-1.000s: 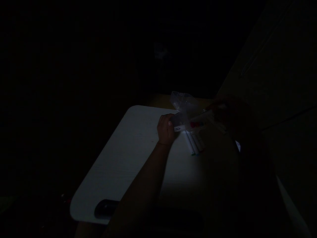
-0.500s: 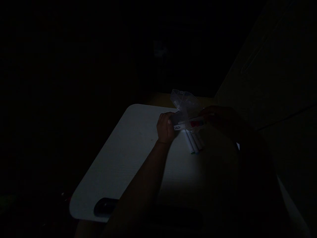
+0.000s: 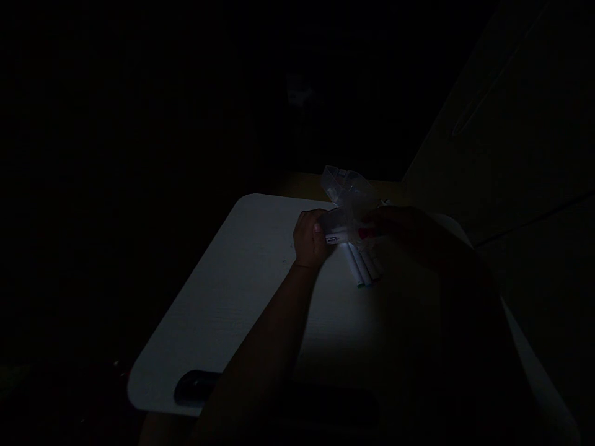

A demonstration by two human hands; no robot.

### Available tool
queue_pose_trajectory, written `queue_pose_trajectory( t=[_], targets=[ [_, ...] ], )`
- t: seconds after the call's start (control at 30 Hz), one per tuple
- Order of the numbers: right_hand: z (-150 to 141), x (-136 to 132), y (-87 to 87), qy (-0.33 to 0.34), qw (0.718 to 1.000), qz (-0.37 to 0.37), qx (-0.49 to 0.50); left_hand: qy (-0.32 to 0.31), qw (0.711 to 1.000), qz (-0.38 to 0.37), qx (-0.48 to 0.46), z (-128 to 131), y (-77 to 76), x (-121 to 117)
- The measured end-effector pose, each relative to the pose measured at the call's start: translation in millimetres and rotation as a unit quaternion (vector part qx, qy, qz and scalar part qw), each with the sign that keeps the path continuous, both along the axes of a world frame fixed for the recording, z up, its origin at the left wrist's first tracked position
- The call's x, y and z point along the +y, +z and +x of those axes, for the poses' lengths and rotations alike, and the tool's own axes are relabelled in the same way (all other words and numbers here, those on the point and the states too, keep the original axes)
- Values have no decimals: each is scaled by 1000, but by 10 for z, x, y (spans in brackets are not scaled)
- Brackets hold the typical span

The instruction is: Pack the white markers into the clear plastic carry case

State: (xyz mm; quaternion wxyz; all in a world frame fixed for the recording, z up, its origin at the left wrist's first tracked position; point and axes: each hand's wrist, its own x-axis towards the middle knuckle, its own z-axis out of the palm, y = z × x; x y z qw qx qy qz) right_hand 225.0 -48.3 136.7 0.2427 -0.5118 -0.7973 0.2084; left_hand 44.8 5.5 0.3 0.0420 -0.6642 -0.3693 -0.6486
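Observation:
In the dim head view, my left hand (image 3: 310, 238) is closed around the left end of a clear plastic case (image 3: 333, 222), which has its clear lid (image 3: 348, 186) raised behind. A white marker (image 3: 338, 238) lies inside the case, and a red cap (image 3: 367, 232) shows at its right end. My right hand (image 3: 390, 221) is in deep shadow at that end, its fingers by the red cap; their grip cannot be made out. Several white markers (image 3: 360, 265) lie side by side on the table just in front of the case.
All this is on a white table (image 3: 223, 285) with rounded corners and a dark slot (image 3: 195, 387) near its front edge. A pale wall (image 3: 525, 142) with a dark cable (image 3: 534, 220) stands to the right. Darkness hides most of the surroundings.
My right hand has moved left over the right end of the case and now covers the dark cap beside the red one. My left hand and the case stay almost in place.

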Motion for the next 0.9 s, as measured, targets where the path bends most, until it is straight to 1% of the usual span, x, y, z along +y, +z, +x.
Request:
queue_pose_trajectory(
  t=[0.17,0.27,0.4,0.53,0.6,0.7,0.8,0.83,0.9],
  targets=[
    [-14,45,-3,-9,999,36,6,17,1000,-21,-5,-8,-19,10],
    [-13,70,-29,-20,999,48,5,13,1000,-17,0,-14,-27,18],
    [2,69,-46,-14,997,75,23,13,1000,-11,-6,-14,-12,8],
    [36,44,13,2,997,80,19,20,999,-23,-18,-5,-1,-4],
    [56,36,50,-3,997,79,26,24,999,-22,-15,-5,-8,3],
    [112,66,59,-63,991,99,59,29,999,-17,-7,-12,-30,26],
    [253,200,-31,-140,979,124,83,33,999,-16,10,-20,-53,47],
    [320,267,-88,-159,977,127,71,35,999,-14,13,-22,-58,52],
    [463,414,-239,-214,970,117,-2,38,999,-11,14,-22,-62,56]
  ],
)
